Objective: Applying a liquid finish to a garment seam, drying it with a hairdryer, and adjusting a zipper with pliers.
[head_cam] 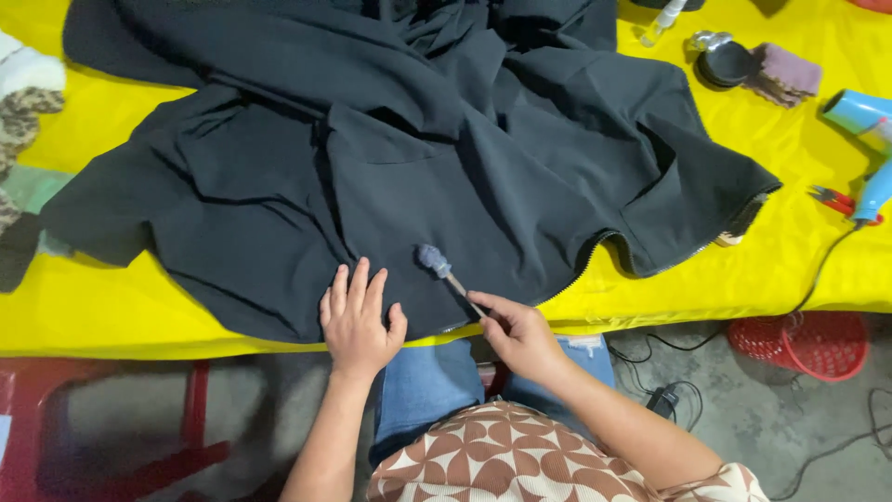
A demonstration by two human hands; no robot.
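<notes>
A large black garment (400, 158) with a zipper edge lies spread over a yellow-covered table (743, 279). My left hand (358, 321) rests flat on the garment's near edge, fingers apart. My right hand (516, 330) pinches the thin wooden stick of a small brush (444, 270), whose grey-blue tip touches the black fabric just right of my left hand.
A blue hair dryer (869, 139) with a cord lies at the right edge, red scissors (836, 198) beside it. A small dark round tin (725, 63) and a folded mauve cloth (785, 72) sit at the back right. A red basket (799, 342) stands on the floor. Patterned cloths (23, 121) lie far left.
</notes>
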